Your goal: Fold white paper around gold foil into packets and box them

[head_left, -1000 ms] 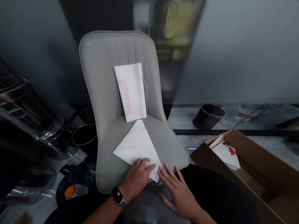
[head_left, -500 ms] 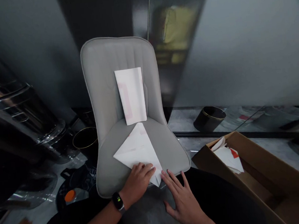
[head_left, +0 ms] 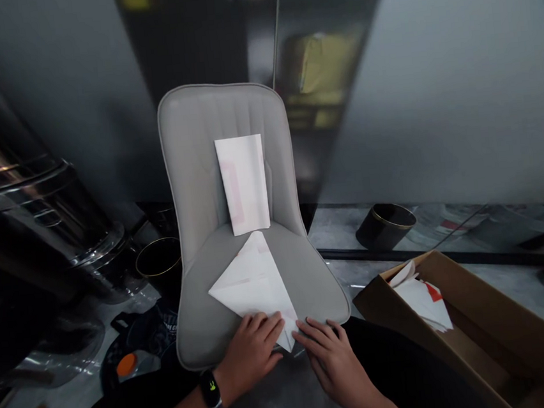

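Note:
A partly folded sheet of white paper (head_left: 254, 276) lies on the seat of a grey chair (head_left: 202, 326), its lower corner pointing toward me. My left hand (head_left: 252, 347) is laid on its lower part, fingers stretched out and pressing the paper down; a dark band is on that wrist. At the lower right edge of the sheet, my right hand (head_left: 332, 358) touches the paper with its fingertips, fingers apart and a little bent, the thumb mostly out of sight. A second folded paper (head_left: 246, 184) with faint pink print leans upright against the backrest.
On the right stands an open cardboard box (head_left: 479, 312) holding folded white paper (head_left: 420, 302) with a red patch. A black bin (head_left: 157, 260) and a dark bag (head_left: 152, 328) with an orange-capped bottle (head_left: 126, 364) are left of the chair. A glossy panel rises behind.
My right hand's thumb has drawn in and its fingers have bent at the paper's edge. The left hand stays on the sheet. The whole view has shifted slightly, so things sit lower.

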The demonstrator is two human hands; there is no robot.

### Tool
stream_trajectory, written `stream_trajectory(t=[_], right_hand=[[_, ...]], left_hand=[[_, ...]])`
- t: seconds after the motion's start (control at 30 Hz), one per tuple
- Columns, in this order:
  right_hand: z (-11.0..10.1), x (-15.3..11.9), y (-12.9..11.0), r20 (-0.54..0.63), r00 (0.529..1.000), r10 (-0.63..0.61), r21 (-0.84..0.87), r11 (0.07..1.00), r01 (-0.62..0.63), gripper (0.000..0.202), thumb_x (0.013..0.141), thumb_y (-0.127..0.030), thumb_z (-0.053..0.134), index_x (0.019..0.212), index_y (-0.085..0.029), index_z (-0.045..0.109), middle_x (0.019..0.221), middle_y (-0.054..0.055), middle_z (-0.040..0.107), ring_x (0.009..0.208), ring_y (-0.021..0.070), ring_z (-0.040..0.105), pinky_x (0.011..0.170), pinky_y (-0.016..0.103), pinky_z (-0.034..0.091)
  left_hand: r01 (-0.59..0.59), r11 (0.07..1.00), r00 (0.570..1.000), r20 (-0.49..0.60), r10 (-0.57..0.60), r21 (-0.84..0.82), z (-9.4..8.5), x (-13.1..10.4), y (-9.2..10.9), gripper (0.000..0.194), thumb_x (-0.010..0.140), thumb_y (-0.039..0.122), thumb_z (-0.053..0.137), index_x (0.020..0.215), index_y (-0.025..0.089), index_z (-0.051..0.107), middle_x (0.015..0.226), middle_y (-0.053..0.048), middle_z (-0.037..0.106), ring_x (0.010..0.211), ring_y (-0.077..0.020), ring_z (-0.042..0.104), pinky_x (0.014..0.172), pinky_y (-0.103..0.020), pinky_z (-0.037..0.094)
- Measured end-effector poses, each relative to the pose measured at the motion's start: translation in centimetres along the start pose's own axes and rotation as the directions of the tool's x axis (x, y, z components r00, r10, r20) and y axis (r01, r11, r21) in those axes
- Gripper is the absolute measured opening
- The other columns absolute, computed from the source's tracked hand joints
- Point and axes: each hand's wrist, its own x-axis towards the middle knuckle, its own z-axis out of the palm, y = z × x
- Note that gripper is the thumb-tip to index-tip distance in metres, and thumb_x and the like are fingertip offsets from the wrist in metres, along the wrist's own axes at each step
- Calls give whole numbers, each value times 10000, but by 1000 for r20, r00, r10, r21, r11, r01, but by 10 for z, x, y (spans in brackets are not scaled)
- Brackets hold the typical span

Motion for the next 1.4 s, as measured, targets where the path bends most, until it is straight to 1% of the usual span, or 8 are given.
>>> stream_trajectory(t=[0.17, 0.43, 0.6, 0.67, 0.83, 1.13, 1.27, 1.4], right_hand=[[-1, 11, 4, -63, 997, -36, 69, 997, 40, 504, 876, -108, 618, 1347, -289, 636, 1282, 87, 717, 1176, 290, 650, 1050, 565, 469], [-2, 34, 6, -118, 993, -25, 218, 975, 51, 306, 943, -116, 593, 1195, -258, 692, 1086, 67, 765, 1010, 241, 699, 924, 470, 564], [-1, 39, 4, -237, 966, -101, 241, 957, 159, 291, 964, -109, 548, 1150, -258, 715, 1107, 69, 783, 1117, 248, 702, 950, 471, 579], [0, 34, 1, -263, 956, -132, 229, 954, 195, 316, 968, -95, 526, 1179, -249, 705, 1146, 77, 779, 1185, 254, 685, 983, 482, 571], [8, 28, -1, -326, 935, -139, 172, 964, 203, 332, 997, -116, 531, 1268, -247, 671, 1188, 76, 771, 1203, 256, 688, 979, 482, 584], [-3, 52, 14, -499, 852, -161, 196, 936, 292, 369, 1013, -112, 523, 1317, -261, 669, 1129, 70, 791, 1053, 210, 750, 843, 383, 604], [-11, 57, 14, -476, 860, -183, 213, 925, 315, 355, 1024, -144, 523, 1314, -273, 682, 1145, 70, 787, 1059, 213, 747, 879, 393, 590], [-17, 64, 16, -453, 874, -173, 274, 906, 321, 373, 1021, -131, 522, 1320, -289, 679, 1129, 58, 792, 996, 203, 762, 842, 383, 588]], left_hand=[[65, 997, 997, -45, -67, -43, 4, -3, 4, 467, 979, 246, 629, 1430, 186, 528, 1463, -84, 594, 1181, -292, 570, 1005, -478, 453], [86, 962, 993, -54, -104, -261, -18, 6, -4, 273, 1043, 201, 515, 1279, 241, 646, 1254, -24, 725, 1093, -228, 623, 984, -437, 480], [63, 978, 997, -22, -69, -199, -13, 3, -7, 589, 938, 318, 713, 1474, 234, 486, 1459, -72, 600, 1256, -284, 573, 1059, -491, 460], [60, 984, 997, -28, -66, -170, -9, 3, -6, 556, 954, 216, 660, 1480, 242, 482, 1499, -68, 565, 1287, -278, 559, 1079, -490, 451], [60, 983, 996, -51, -70, -172, -8, 7, -9, 485, 927, 4, 532, 1341, 241, 619, 1360, -28, 677, 1109, -237, 636, 990, -432, 511], [-49, 973, 974, -227, -3, -227, -12, 9, -26, 543, 957, -39, 414, 1417, 216, 553, 1359, -55, 682, 1238, -182, 644, 1068, -413, 520], [-77, 975, 964, -264, 19, -210, -17, 8, -35, 543, 965, -35, 387, 1424, 202, 553, 1376, -78, 671, 1277, -191, 634, 1088, -457, 517], [-28, 941, 976, -211, -47, -337, -31, 11, -37, 583, 902, -19, 465, 1421, 221, 580, 1353, -66, 687, 1312, -213, 608, 1111, -491, 506]])
